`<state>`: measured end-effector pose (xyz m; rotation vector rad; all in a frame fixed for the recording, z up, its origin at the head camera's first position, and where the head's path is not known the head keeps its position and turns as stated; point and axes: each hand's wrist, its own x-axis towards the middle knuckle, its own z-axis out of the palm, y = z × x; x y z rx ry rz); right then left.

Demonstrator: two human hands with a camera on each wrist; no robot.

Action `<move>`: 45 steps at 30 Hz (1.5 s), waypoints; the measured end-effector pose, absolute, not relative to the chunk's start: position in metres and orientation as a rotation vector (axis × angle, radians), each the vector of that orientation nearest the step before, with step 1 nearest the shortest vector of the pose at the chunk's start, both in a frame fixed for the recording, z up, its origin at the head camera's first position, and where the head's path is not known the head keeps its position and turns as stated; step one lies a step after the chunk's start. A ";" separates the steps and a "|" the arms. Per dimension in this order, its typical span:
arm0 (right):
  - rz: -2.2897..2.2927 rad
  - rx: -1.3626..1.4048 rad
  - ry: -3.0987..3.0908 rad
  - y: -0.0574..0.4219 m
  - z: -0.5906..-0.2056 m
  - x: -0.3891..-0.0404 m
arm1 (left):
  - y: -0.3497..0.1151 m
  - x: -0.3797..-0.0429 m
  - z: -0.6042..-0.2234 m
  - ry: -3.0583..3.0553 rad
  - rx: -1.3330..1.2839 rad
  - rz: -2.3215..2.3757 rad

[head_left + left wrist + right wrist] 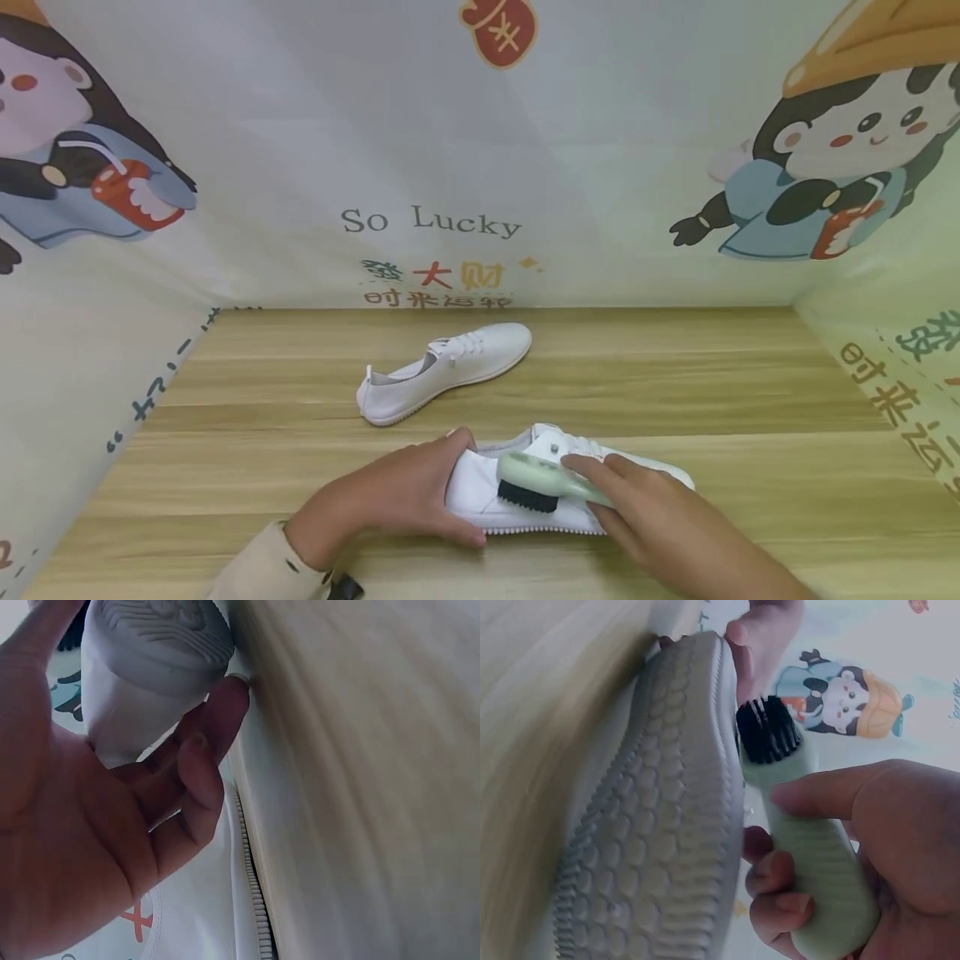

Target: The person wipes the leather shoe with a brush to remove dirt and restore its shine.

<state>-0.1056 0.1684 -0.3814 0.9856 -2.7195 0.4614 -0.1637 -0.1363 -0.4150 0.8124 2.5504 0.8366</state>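
Observation:
A white lace-up shoe (468, 492) lies tilted near the front of the table, its toe to the right. My left hand (408, 487) grips its heel, thumb and fingers on either side; the left wrist view shows the heel (157, 667) in that hand. My right hand (652, 508) holds a pale green brush (532, 473) by the handle, fingers curled round it. The brush's black bristles (527, 497) are at the shoe's near side, toward the heel. In the right wrist view the textured sole (652, 825) faces the camera beside the brush.
A second white shoe (450, 375) stands behind on the wooden table (675, 367), toe to the right. Printed cloth walls (600, 233) rise at the back and both sides.

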 end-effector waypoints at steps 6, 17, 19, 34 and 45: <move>0.477 0.972 -2.742 0.158 -0.388 -0.104 | -0.136 -0.165 -0.416 2.529 0.823 0.889; 0.393 1.088 -2.669 0.138 -0.391 -0.105 | -0.137 -0.164 -0.417 2.502 0.869 0.915; 0.373 1.118 -2.671 0.136 -0.390 -0.106 | -0.138 -0.164 -0.418 2.500 0.876 0.919; 0.344 1.024 -2.869 0.148 -0.383 -0.105 | -0.136 -0.166 -0.420 2.492 0.947 0.932; 0.392 1.042 -2.902 0.173 -0.370 -0.112 | -0.136 -0.166 -0.418 2.502 0.862 0.918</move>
